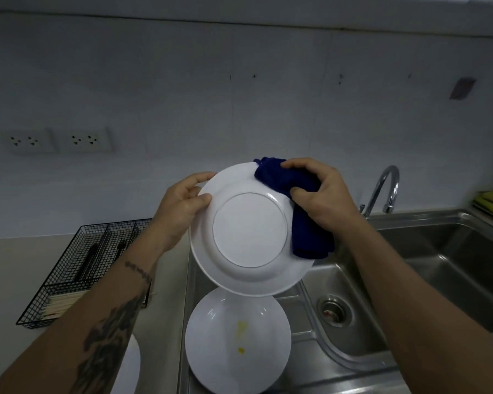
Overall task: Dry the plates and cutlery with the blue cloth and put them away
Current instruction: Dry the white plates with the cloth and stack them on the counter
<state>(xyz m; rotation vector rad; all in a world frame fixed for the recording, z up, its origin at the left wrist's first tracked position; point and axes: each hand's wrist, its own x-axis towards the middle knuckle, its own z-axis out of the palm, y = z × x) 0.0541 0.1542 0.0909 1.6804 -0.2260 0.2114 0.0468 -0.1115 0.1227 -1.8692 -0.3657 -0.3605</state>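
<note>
- Home kitchen, judging by the fittings.
- Stainless steel double sink (427, 251) with curved chrome tap (383, 191), right.
- Black wire cutlery basket (80, 268) on beige countertop (15, 268), left.
- White double wall sockets (57, 140), far left.
</note>
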